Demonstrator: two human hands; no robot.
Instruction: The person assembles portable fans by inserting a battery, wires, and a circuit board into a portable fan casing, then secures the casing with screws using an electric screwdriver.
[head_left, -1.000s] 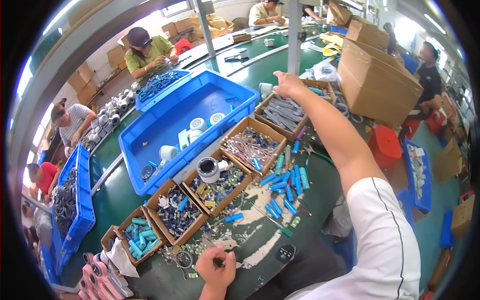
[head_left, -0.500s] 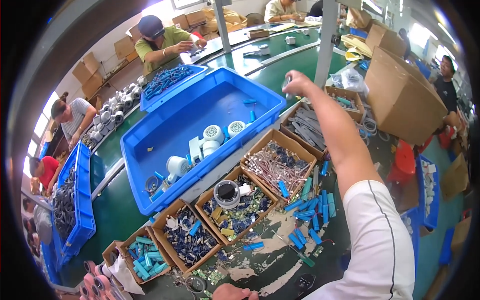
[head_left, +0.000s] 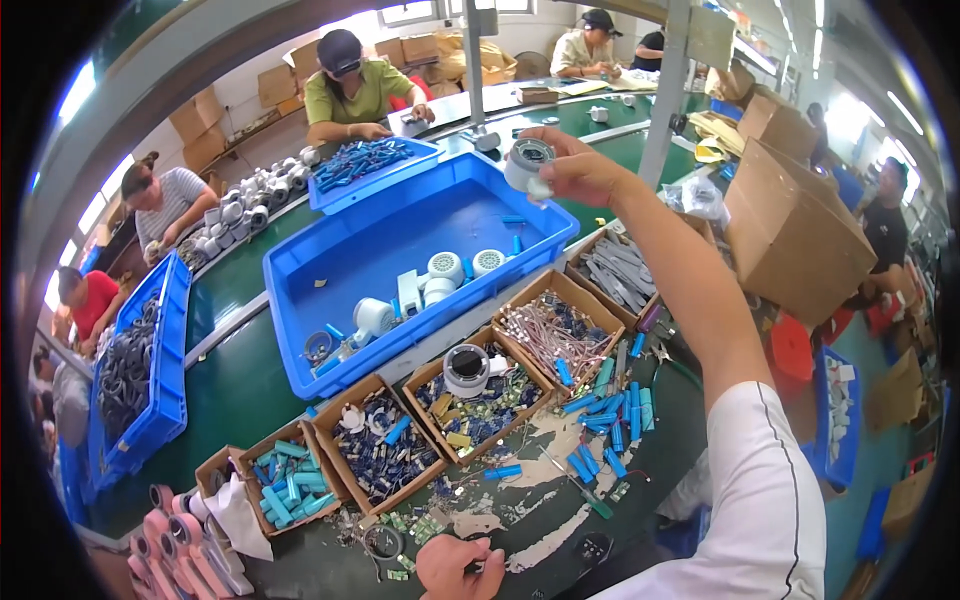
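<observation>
My right hand (head_left: 578, 172) is raised above the far right corner of the large blue tray (head_left: 285, 335). Its fingers grip a white round motor housing (head_left: 522, 172) with a dark, ring-edged opening. My left hand (head_left: 458, 570) rests low over the bench, near the small green circuit boards (head_left: 428, 526). Its thumb and fingers are curled together; whatever they hold, if anything, cannot be made out. A similar white round housing (head_left: 466, 368) sits on circuit boards in a cardboard box (head_left: 408, 402) between my hands. Inside the tray lie several white vented housings (head_left: 446, 266).
Cardboard boxes hold wire leads (head_left: 545, 325), grey strips (head_left: 615, 270) and teal battery cells (head_left: 290, 485). Blue cells (head_left: 618, 418) and a green-handled screwdriver (head_left: 598, 506) lie loose on the bench. A metal post (head_left: 668, 110) rises beyond my right arm. Co-workers sit across the green conveyor (head_left: 235, 375).
My right hand has brought the white housing into fuller view, turning its round opening upward. More of my left hand now shows at the bottom. The whole view has shifted slightly.
</observation>
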